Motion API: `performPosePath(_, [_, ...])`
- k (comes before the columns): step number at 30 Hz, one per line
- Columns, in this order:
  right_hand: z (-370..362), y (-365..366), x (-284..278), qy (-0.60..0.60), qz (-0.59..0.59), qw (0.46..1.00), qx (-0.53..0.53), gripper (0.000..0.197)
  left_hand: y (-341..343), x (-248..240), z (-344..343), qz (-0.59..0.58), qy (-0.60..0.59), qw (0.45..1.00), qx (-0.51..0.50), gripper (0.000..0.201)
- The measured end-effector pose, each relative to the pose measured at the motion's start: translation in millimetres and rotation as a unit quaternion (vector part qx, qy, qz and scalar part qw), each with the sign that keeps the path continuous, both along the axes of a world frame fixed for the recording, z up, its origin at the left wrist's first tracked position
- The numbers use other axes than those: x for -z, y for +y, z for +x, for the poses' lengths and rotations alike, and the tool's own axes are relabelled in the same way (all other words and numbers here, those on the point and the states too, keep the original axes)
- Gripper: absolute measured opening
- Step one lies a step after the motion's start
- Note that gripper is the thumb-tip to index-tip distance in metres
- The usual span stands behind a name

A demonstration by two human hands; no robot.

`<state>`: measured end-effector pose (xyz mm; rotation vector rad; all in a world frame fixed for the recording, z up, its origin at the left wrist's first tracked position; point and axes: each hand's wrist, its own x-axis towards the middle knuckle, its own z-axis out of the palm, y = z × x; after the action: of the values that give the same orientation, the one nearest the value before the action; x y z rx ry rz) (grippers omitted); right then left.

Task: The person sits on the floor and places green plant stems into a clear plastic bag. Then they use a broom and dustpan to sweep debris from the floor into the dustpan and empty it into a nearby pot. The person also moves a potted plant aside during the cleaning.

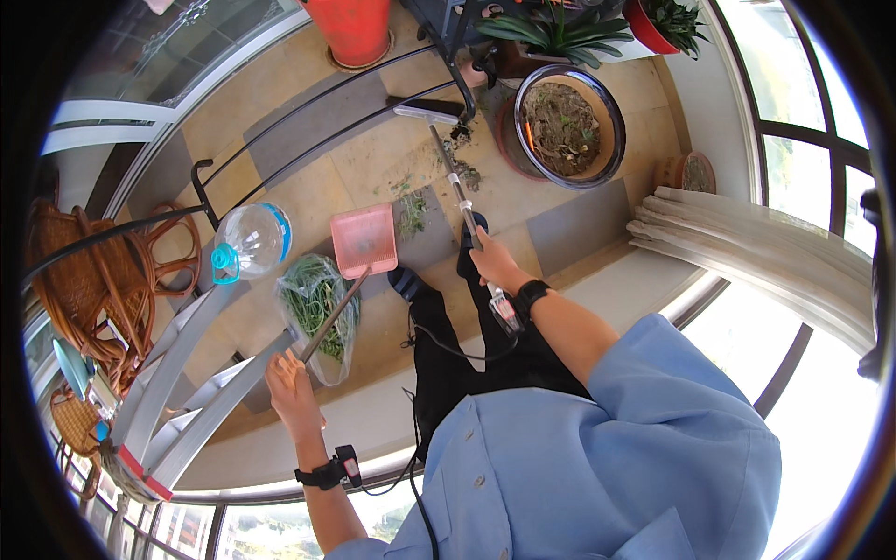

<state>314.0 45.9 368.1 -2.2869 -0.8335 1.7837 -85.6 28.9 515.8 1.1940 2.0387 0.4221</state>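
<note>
My left hand [291,390] is closed round the long handle of a pink dustpan [364,235], whose pan lies on the tiled floor in front of my feet. In my right hand [497,264] is a broom [451,170], gripped by its pole. Its wide, flat head rests on the floor farther off, by the foot of a black metal rack. Dark soil crumbs [467,175] lie along the pole, and green plant scraps [412,213] are scattered just right of the dustpan. Beside the dustpan's handle stands a clear plastic bag [320,303] full of green stems.
A large round pot [609,140] of soil stands at the right, with a red pot [350,33] at the back. The black rack [271,140] spans the floor. Left are a big clear water bottle [254,241], a metal ladder [177,364] and a wicker chair [79,271].
</note>
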Motion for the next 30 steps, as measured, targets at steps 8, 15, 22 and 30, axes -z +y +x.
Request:
performPosePath(8, [21.0, -82.1, -91.6, -0.029, -0.028, 0.994, -0.099, 0.062, -1.6, 0.1, -3.4, 0.018, -0.010, 1.000, 0.001, 0.040])
performPosePath(15, [-6.0, 7.9, -45.4, -0.002, 0.067, 0.979, -0.192, 0.061, -13.9, -6.4, 9.3, 0.032, 0.031, 0.999, 0.031, 0.040])
performPosePath(22, [-4.6, 19.3, -12.1, -0.166, 0.071, 0.876, -0.447, 0.048, -42.5, -21.7, 22.2, -0.011, 0.051, 0.998, 0.017, 0.042])
performPosePath(30, [90.8, -31.9, -107.7, -0.195, 0.069, 0.811, -0.548, 0.057, -84.2, -67.3, 11.8, 0.025, 0.048, 0.998, 0.015, 0.043])
